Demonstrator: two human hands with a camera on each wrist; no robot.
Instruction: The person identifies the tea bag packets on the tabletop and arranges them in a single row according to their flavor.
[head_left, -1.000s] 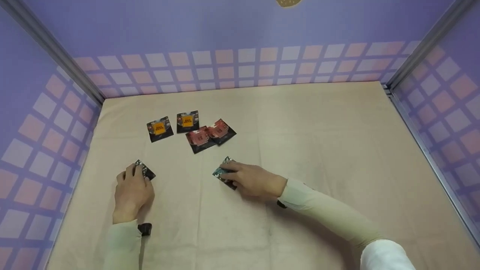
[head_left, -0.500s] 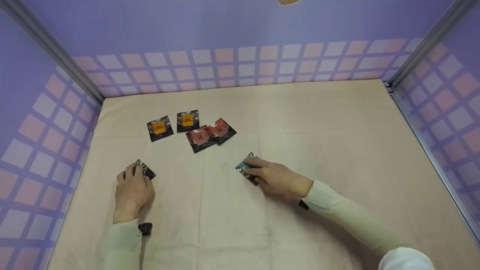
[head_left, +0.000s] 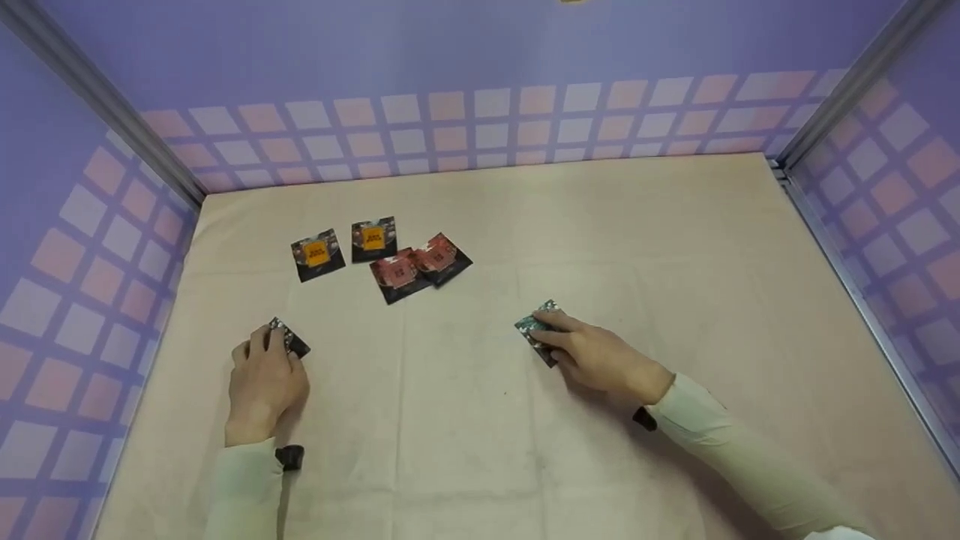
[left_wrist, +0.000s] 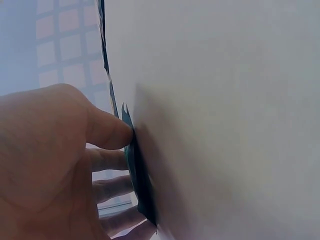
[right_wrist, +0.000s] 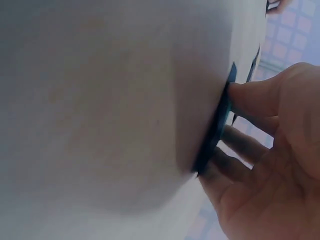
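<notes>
On the left of the cloth, my left hand (head_left: 266,386) grips a small dark sachet (head_left: 298,347) with a white pattern. Its thumb lies at the near edge and its fingers reach over the far side, as the left wrist view shows of the sachet's dark edge (left_wrist: 141,185). Right of centre, my right hand (head_left: 604,360) holds a black and teal sachet (head_left: 530,325) by its edges. In the right wrist view that sachet (right_wrist: 214,132) sits between thumb and fingers, close over the cloth with a shadow beside it. Fingers cover much of both sachets.
Two black sachets with yellow labels, one left (head_left: 317,255) and one right (head_left: 373,240), lie at the back left. Beside them a red and black sachet (head_left: 442,259) overlaps another red one (head_left: 397,277). Checkered walls (head_left: 491,105) enclose the cloth-covered table (head_left: 465,450).
My right hand has slid the teal sachet to the right and slightly away from me, apart from the red sachets. The left hand stays in place on its sachet.
</notes>
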